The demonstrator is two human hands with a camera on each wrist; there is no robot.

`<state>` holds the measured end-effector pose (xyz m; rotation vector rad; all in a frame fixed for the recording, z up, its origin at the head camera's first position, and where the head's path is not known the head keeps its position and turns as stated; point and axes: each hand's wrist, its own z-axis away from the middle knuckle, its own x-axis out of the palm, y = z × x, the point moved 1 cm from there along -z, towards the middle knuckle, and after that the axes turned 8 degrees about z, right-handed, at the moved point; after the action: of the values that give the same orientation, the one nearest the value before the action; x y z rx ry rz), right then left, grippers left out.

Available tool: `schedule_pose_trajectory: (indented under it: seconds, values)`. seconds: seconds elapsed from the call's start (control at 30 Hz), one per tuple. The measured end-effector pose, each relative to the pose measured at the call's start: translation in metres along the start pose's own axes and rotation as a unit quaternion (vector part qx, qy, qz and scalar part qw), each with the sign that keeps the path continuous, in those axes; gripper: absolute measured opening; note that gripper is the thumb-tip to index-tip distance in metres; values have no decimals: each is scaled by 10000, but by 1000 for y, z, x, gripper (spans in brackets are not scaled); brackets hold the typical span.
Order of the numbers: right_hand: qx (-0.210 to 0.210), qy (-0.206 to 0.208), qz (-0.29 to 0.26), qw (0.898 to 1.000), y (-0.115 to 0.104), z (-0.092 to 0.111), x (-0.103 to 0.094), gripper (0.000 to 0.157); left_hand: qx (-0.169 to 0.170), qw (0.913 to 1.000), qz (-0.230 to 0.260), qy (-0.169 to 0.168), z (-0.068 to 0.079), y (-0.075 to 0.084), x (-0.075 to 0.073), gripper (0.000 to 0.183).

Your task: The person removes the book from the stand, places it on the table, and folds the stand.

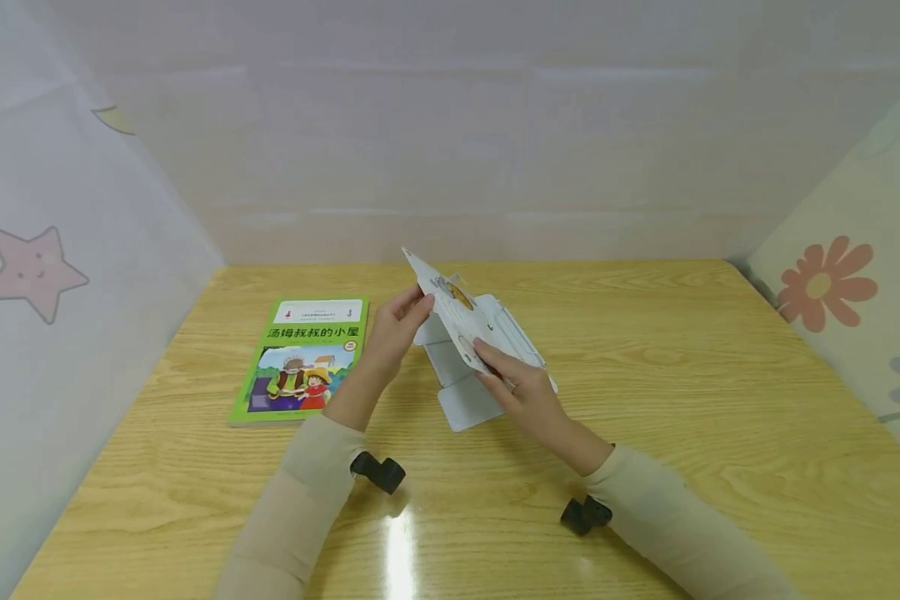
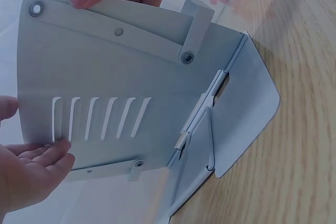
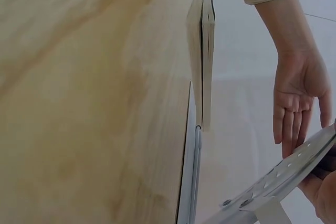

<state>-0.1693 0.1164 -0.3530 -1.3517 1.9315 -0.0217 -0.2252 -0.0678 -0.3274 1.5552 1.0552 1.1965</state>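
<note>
A white folding metal book stand (image 1: pixel 461 321) has its panel tilted up off a flat base (image 1: pixel 471 404) that lies on the table. My left hand (image 1: pixel 399 329) grips the panel's left edge, thumb on the printed face. At the near right corner, my right hand (image 1: pixel 528 396) pinches the panel between thumb and fingers. In the left wrist view the panel's back (image 2: pixel 105 72) shows slots and two riveted support arms, with a hinge (image 2: pixel 205 108) joining it to the base. The right wrist view shows the left hand (image 3: pixel 299 85) with its fingers at the panel's underside.
A green picture-covered book (image 1: pixel 300 362) lies flat to the left of the stand. The wooden table (image 1: pixel 720 400) runs back to a pale cloth wall (image 1: pixel 465 150), with printed cloth on both sides. Both wrists carry small black cameras (image 1: pixel 378 472).
</note>
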Motion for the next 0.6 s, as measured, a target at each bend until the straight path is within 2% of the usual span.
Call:
schedule_pose_trajectory:
  seconds: [0.1,0.4,0.6]
  values:
    - [3,-122,76,9999,0,1,2,39,-40,9999,49,83,2,-1,-2,47]
    - [-174,-515,503,9973,-3,1,7,41,-224,9972,661,256,11,-4,-11,44]
    - [-313,-866,808,9925,-6,2,9,43,-419,9960,722,328,15,-8,-17,43]
